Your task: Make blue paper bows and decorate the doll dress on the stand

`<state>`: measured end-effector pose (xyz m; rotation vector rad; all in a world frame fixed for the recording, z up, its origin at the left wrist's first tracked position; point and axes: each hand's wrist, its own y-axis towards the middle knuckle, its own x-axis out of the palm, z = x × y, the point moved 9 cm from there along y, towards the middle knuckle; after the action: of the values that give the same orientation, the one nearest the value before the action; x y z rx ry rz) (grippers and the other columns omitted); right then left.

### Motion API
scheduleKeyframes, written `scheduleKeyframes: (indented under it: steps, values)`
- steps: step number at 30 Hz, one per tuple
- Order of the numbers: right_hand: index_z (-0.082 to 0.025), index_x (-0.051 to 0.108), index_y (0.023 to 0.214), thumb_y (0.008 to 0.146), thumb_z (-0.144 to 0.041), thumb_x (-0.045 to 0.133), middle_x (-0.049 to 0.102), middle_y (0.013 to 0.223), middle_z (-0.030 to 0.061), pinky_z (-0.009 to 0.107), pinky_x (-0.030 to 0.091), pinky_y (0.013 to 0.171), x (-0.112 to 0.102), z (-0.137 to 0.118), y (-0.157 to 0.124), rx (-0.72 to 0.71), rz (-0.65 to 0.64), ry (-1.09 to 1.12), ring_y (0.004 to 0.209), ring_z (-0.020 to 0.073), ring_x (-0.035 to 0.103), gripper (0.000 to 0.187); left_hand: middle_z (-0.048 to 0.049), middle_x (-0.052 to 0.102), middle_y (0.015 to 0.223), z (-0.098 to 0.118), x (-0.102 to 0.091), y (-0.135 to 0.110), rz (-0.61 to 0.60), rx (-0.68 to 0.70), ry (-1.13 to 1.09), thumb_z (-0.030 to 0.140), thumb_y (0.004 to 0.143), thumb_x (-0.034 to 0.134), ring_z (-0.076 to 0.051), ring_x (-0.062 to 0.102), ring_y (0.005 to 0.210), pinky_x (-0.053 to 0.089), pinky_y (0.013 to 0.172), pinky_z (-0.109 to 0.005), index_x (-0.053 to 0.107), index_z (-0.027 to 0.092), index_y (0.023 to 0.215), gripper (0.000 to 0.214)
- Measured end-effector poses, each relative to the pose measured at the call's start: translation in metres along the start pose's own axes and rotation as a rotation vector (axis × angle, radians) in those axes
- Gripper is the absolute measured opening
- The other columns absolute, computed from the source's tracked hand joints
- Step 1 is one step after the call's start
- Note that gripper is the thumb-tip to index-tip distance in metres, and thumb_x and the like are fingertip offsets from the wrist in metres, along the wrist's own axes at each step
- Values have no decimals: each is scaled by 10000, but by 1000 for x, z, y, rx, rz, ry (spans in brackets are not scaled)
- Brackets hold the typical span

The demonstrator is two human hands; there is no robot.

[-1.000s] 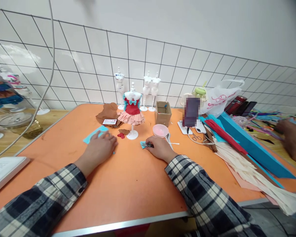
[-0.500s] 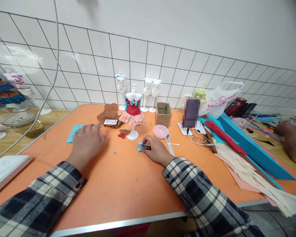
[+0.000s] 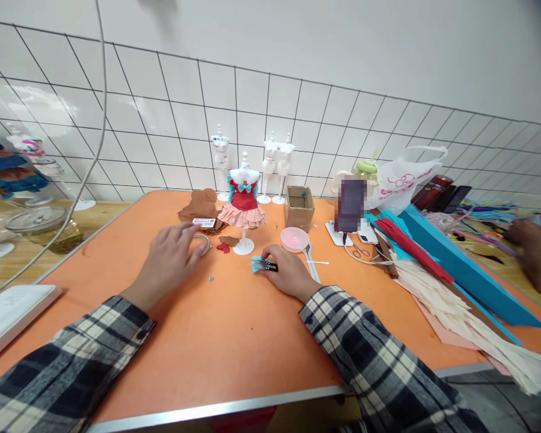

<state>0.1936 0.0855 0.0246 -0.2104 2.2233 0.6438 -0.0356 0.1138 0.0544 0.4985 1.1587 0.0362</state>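
Note:
My right hand (image 3: 288, 270) pinches a small black clip with silvery prongs (image 3: 270, 266) just above the table. At the prongs is a small piece of light blue material (image 3: 256, 263). My left hand (image 3: 171, 255) is bent palm down at the left, its thumb and forefinger around a thin silvery ring-shaped loop (image 3: 205, 242). A sliver of light blue shows by its fingertips; the rest is hidden under the hand. Between and behind my hands stands a small white dress form (image 3: 244, 175) in a red top with blue bows and a pink ruffled skirt (image 3: 241, 218).
Brown material (image 3: 201, 204) and red scraps (image 3: 223, 248) lie around the form. To its right are a pink dish (image 3: 294, 239), a cardboard box (image 3: 299, 219), scissors (image 3: 360, 251) and a propped phone (image 3: 350, 204). Coloured strips (image 3: 433, 288) cover the right side. Another person's hand (image 3: 538, 258) is far right.
My left hand has moved slightly right. The light blue sheet that lay by its wrist is gone from that spot, and the silvery loop now shows at its fingers. My right hand stays nearly still.

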Motion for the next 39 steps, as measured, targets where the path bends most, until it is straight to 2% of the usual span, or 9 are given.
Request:
scheduleKeyframes:
  steps: [2,5,13,17,24,28,31,34,39]
  values:
    - [-211,533,1007,804,-227,656,620,999,17,263,410,730,-2,-10,-1,-33,38,23,875,163,581,238,-130,595,1193,25,17,-8,-186,3,-370,556,903,406,-299,567,1088,467,918,-459,503,218,1278,514]
    - [-217,525,1006,801,-241,650,623,986,8,257,410,702,-1,-21,-4,-26,65,123,835,157,580,241,-105,621,1056,58,47,-27,-431,-96,-903,620,831,515,-262,624,961,549,758,-374,510,200,1235,583]
    - [-224,504,1139,695,-280,734,539,1018,0,210,356,534,12,-17,-8,164,6,552,602,72,431,504,-28,701,914,58,76,-35,-338,-375,-1462,384,742,758,-164,650,837,508,784,-280,616,185,972,335]
    - [-206,513,1216,654,-288,765,489,998,13,190,338,511,13,-7,-5,274,31,829,648,66,432,622,3,682,824,50,78,-33,-307,-377,-1471,328,726,778,-135,630,775,490,765,-259,612,185,952,315]
    - [-188,554,901,684,-415,750,349,581,-110,198,77,362,44,5,-15,583,-182,1139,409,25,170,370,0,628,852,63,79,-21,-223,-274,-1350,313,743,717,-151,578,799,457,734,-255,599,183,923,251]
    - [-170,554,839,635,-331,776,438,605,-97,196,124,370,38,10,-12,560,-68,1077,411,13,234,342,-47,617,957,81,89,-15,-336,-224,-1422,458,809,616,-196,582,872,486,765,-315,594,171,969,329]
    - [-170,567,855,655,-299,746,423,575,-103,202,123,378,39,5,-11,533,-105,1116,401,17,220,298,-58,604,1029,89,82,-15,-344,-112,-1230,473,762,687,-207,569,917,475,783,-314,579,173,1013,406]
    - [-177,558,828,658,-283,725,415,554,-104,199,149,390,39,5,-11,535,-112,1138,407,28,244,261,-11,606,897,86,78,-19,-356,-94,-1051,433,787,676,-164,562,794,456,725,-277,564,187,1002,345]
    - [-174,561,794,650,-285,729,545,672,-50,200,321,509,25,14,-7,486,-1,1015,565,76,460,248,27,597,765,78,83,-24,-415,-194,-1137,336,800,614,-142,565,689,478,670,-265,538,192,955,225]
